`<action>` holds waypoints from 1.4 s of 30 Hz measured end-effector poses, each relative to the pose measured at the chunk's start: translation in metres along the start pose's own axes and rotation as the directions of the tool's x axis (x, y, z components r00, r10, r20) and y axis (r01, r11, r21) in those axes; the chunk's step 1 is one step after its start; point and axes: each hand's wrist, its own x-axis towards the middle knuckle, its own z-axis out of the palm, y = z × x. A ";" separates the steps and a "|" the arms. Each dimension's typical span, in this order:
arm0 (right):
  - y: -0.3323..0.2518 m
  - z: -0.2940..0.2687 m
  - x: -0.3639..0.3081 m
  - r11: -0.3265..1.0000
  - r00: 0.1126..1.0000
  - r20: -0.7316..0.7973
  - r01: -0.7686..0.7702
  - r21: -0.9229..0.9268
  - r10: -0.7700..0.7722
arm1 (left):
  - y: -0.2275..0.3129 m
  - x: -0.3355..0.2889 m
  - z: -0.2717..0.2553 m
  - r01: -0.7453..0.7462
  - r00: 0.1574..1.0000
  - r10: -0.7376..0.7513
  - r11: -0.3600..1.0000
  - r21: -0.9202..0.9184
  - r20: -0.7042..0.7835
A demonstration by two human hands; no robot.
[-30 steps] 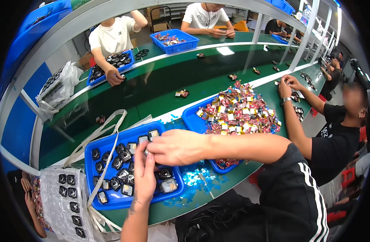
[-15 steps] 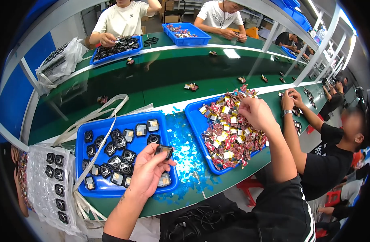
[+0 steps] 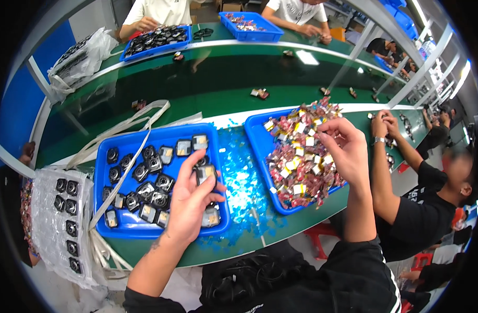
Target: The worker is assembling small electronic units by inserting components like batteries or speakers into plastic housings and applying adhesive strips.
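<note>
My left hand (image 3: 189,201) holds a small black square housing (image 3: 206,175), like a smartwatch case, with a pale, tan-marked face. Thumb and fingers grip its edges above the right side of a blue tray (image 3: 104,151). In that tray lie several similar black housings (image 3: 145,190), some showing round lens-like backs. My right hand (image 3: 349,154) hovers at the right side of a heap of small red, yellow and white electronic parts (image 3: 301,167). Its thumb and index finger are pinched together; whatever lies between them is too small to make out. The heap overfills a second blue tray (image 3: 254,130).
Blue film scraps (image 3: 239,177) litter the green bench between the trays. A white strap (image 3: 140,151) crosses the left tray. Bubble wrap (image 3: 56,224) with housings lies left. Beyond runs a green conveyor (image 3: 213,83) carrying scattered parts. A co-worker (image 3: 421,203) sits close on my right.
My right hand has lifted slightly away from the heap, its fingers more curled. My left hand has turned the housing so its pale face shows more. The whole view has shifted a little.
</note>
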 end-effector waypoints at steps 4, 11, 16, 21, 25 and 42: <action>-0.037 0.036 -0.023 0.856 0.985 0.160 -0.029 0.516 -0.063 | -0.004 -0.002 0.001 -0.291 0.955 0.275 0.801 0.524 0.112; -0.059 0.084 -0.050 0.669 0.928 0.373 -0.265 0.694 -0.021 | -0.004 -0.004 0.007 -0.492 0.870 0.330 0.640 0.590 0.367; -0.060 0.091 -0.054 0.608 0.912 0.410 -0.305 0.733 -0.037 | -0.002 -0.007 0.000 -0.469 0.881 0.320 0.681 0.562 0.347; -0.051 0.081 -0.049 0.748 0.872 0.472 -0.226 0.624 -0.131 | 0.000 -0.005 -0.001 -0.501 0.863 0.327 0.647 0.575 0.384; -0.048 0.074 -0.043 0.719 0.779 0.623 -0.398 0.570 -0.063 | 0.000 -0.006 0.001 -0.543 0.840 0.349 0.577 0.610 0.416; -0.055 0.088 -0.053 0.933 0.933 0.315 0.057 0.354 -0.176 | -0.013 -0.005 0.004 -0.406 0.912 0.354 0.723 0.559 0.206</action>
